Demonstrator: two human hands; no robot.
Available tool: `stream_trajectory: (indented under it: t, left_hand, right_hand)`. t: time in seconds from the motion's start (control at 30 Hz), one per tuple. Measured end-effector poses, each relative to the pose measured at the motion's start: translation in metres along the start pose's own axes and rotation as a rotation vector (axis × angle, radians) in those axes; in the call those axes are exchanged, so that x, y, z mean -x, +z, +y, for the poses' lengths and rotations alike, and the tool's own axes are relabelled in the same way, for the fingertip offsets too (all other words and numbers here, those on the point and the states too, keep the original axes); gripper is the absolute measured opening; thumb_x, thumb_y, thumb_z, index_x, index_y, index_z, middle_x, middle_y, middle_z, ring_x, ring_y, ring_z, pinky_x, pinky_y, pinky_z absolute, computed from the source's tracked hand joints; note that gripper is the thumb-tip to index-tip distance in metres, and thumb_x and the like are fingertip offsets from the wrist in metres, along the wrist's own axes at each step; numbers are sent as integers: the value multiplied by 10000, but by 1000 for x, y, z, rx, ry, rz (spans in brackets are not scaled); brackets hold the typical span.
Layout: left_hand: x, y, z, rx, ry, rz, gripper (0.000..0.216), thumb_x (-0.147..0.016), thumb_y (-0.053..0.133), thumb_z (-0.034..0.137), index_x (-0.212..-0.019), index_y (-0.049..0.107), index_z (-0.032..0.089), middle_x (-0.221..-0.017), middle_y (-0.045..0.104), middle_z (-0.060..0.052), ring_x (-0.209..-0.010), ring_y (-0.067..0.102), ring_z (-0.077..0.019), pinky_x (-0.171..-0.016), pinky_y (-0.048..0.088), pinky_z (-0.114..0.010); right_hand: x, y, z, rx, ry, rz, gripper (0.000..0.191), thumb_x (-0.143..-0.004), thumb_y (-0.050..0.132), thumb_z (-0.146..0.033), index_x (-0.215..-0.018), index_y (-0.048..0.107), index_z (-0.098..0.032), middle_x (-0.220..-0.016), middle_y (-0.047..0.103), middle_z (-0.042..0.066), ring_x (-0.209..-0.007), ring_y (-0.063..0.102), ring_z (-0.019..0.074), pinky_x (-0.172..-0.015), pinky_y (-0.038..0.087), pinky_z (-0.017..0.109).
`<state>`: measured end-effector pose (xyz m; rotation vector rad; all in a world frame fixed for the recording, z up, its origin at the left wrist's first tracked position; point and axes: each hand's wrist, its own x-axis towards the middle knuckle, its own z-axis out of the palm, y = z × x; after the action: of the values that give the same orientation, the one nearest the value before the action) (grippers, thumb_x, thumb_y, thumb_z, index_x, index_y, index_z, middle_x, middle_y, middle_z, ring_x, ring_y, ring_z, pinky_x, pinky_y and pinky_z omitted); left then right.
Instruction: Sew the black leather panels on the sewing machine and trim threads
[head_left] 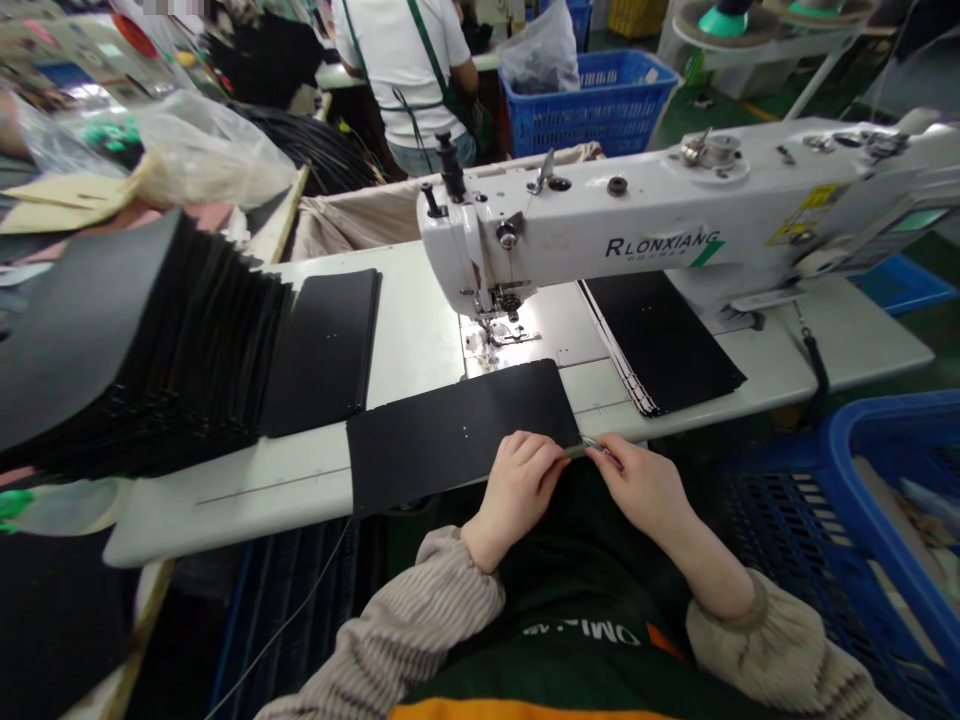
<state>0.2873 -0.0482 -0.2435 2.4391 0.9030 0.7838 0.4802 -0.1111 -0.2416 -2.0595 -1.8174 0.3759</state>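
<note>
A flat black panel point(457, 430) with small holes lies at the table's front edge, below the needle area of the white sewing machine point(600, 220). At its near right corner my left hand point(521, 480) is closed, fingers pinching the edge; a small greenish piece point(574, 452) shows at the fingertips. Just to the right, my right hand point(645, 485) is closed around a small pair of thread snips point(606, 455), mostly hidden in the fingers. The metal tip points at the panel's corner.
Black panels point(322, 350) lie left of the needle, beside a tall leaning stack point(142, 340). Another pile of panels point(667, 345) rests under the machine arm. Blue baskets point(885, 430) stand at right and behind point(592, 110). A person point(409, 80) stands beyond the table.
</note>
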Motion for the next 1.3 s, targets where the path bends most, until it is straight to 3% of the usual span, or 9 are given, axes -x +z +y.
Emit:
stream_trajectory:
  t: [0.2,0.27,0.33,0.4,0.5,0.6,0.77,0.97,1.3]
  left_hand:
    - [38,-51,-16,19,250,-171,330,-874,678,437,-682,584,186,-757,596,-40,-895,564,-217,-925,476,-413]
    - [58,-75,-31,-63,166,-127,317,-834,714,474,-744,628,183,-841,636,-67,-966,583,-243,-941,489,-428]
    - [78,-98,-51,-191,22,-88,304,-858,702,411,-1060,679,185,-1152,655,-114,-1190,544,-286,-1054,439,-483]
    - [96,-120,-70,-279,-89,-102,421,-927,609,317,-1338,573,231,-1412,545,-105,-1373,429,-295,-1156,323,-549]
    - [120,-148,-87,-158,-196,-102,372,-979,495,257,-1338,589,283,-1411,571,-55,-1362,477,-256,-1180,301,-545]
    - [132,-167,-81,83,-418,104,239,-937,591,321,-1128,714,246,-1156,721,-49,-1106,663,-240,-1043,483,-439]
    - [122,-183,-49,362,-821,507,355,-790,754,442,-1031,716,185,-925,745,-53,-808,687,-231,-686,551,-298]
    - [98,-191,-36,655,-915,493,516,-721,803,474,-1116,695,160,-911,735,-75,-707,653,-195,-577,499,-240]
    - [86,-190,-30,698,-861,451,507,-743,786,475,-1134,700,165,-968,737,-89,-720,652,-180,-598,489,-228]
  right_hand:
    - [-5,-6,5,-125,-29,125,281,-936,542,-486,-1030,589,-225,-925,694,38,-791,667,190,-655,472,279]
    - [-9,-6,4,-140,-132,114,329,-912,591,-463,-1145,593,-230,-1143,674,72,-941,669,208,-726,517,295]
    - [-14,-4,3,-126,-229,67,381,-923,586,-396,-1282,564,-270,-1365,586,63,-1093,642,221,-791,538,313]
    - [-21,-2,3,-137,-294,18,384,-943,553,-329,-1326,554,-309,-1473,507,26,-1175,612,221,-853,538,332]
    - [-33,-2,2,-258,-336,-33,285,-960,518,-300,-1224,625,-289,-1383,595,23,-1141,628,216,-924,511,352]
    - [-41,-12,-6,-440,-270,-29,222,-967,508,-360,-1079,658,-241,-1061,709,33,-949,659,196,-843,513,315]
    - [-47,-37,-27,-595,-127,29,264,-937,534,-456,-936,644,-217,-800,617,0,-704,579,150,-626,475,244]
    - [-49,-47,-29,-642,-90,72,288,-897,584,-481,-944,674,-212,-833,639,12,-725,591,158,-627,482,237]
    - [-47,-45,-15,-565,-4,118,325,-862,621,-516,-989,700,-227,-905,682,50,-750,625,179,-627,492,248]
